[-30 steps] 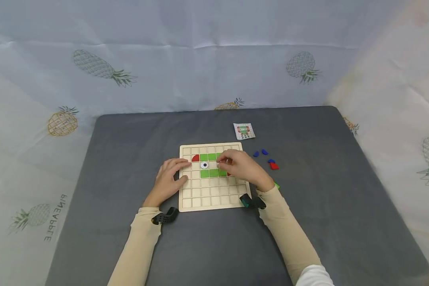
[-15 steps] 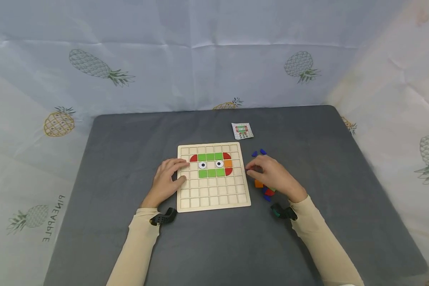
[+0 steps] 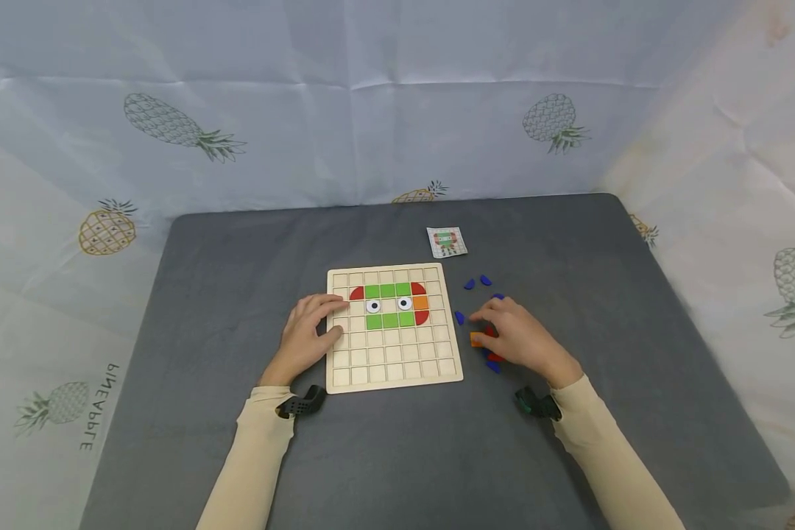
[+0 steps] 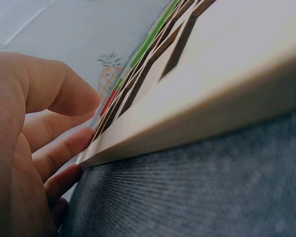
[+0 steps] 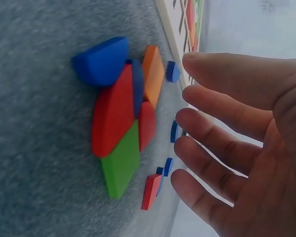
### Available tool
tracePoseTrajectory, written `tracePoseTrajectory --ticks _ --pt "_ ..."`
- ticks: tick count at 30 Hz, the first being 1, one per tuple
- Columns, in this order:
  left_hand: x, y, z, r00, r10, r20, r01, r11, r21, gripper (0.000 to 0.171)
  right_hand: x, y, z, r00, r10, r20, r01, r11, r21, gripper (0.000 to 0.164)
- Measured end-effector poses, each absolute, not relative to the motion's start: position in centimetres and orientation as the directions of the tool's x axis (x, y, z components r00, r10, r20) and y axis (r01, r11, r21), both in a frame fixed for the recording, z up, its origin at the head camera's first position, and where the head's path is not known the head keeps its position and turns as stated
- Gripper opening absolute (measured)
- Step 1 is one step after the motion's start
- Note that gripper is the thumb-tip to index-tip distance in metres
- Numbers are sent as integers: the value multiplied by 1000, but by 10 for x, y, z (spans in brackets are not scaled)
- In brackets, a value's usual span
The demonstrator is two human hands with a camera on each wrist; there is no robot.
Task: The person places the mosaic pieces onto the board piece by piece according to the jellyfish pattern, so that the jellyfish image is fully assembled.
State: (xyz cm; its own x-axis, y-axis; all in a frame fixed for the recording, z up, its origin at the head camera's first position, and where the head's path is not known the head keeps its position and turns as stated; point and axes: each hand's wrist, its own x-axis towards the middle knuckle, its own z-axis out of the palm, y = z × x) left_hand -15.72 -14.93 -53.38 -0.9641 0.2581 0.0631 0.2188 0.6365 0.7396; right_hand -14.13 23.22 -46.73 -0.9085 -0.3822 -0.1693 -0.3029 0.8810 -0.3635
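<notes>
A wooden grid board [image 3: 397,364] lies on the table, carrying rows of green square tiles [image 3: 387,291], red quarter-round tiles, an orange square tile [image 3: 420,302] and two eye tiles [image 3: 405,302]. My left hand [image 3: 307,335] rests at the board's left edge with fingers spread over it. Just right of the board, my right hand [image 3: 520,338] is above a small pile of loose tiles, fingers apart and holding nothing. In the right wrist view the pile shows a blue half-round tile [image 5: 101,61], a red tile [image 5: 113,113], a green tile [image 5: 122,160] and an orange tile [image 5: 153,74].
Behind the board lies a small pattern card [image 3: 447,242] printed with a red and green figure. Several blue tiles [image 3: 470,284] are scattered between the card and the right hand. Pineapple-print cloth [image 3: 358,147] hangs behind the grey table [image 3: 252,243].
My right hand has left the board and moved right over the loose tiles. A second eye tile now shows on the board where its fingers were. The left hand stays in place.
</notes>
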Motion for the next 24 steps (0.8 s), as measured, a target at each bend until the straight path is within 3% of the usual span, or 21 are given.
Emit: tracePoseTrajectory --ticks 24 --pt "-157 -149 -535 -968 247 48 200 642 740 43 -133 227 -480 -901 -409 -148 -343 877 -336 28"
